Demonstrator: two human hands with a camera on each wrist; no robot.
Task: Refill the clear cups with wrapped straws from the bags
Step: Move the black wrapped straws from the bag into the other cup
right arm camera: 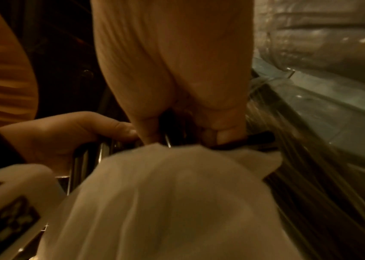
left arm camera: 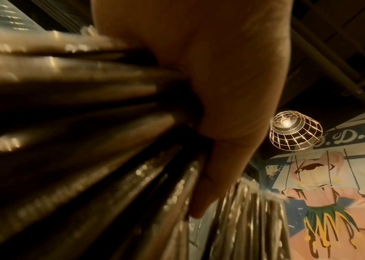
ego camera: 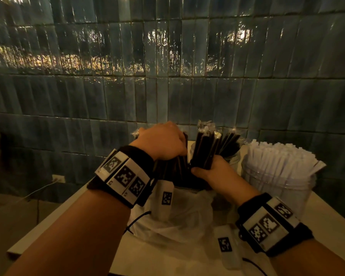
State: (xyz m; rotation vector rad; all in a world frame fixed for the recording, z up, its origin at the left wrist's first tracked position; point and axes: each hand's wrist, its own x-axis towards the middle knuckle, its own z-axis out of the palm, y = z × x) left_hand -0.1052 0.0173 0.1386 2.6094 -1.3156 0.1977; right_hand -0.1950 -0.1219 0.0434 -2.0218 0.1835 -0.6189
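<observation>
My right hand (ego camera: 209, 170) grips a bundle of black straws in clear wrappers (ego camera: 205, 150), held upright above the open white plastic bag (ego camera: 179, 214). My left hand (ego camera: 163, 142) is curled round another bunch of black wrapped straws (left arm camera: 83, 109) that still stands in the bag. Behind the raised bundle a clear cup (ego camera: 232, 158) holds more black straws. To the right a large clear cup (ego camera: 277, 182) is packed with white paper-wrapped straws. In the right wrist view the bag (right arm camera: 161, 202) fills the foreground below my fingers (right arm camera: 219, 130).
Everything sits on a pale table (ego camera: 72, 222) against a dark blue tiled wall (ego camera: 167, 76). A wall socket with a cable (ego camera: 58, 178) is low at the left. The table's left edge (ego camera: 48, 220) runs diagonally; floor lies beyond it.
</observation>
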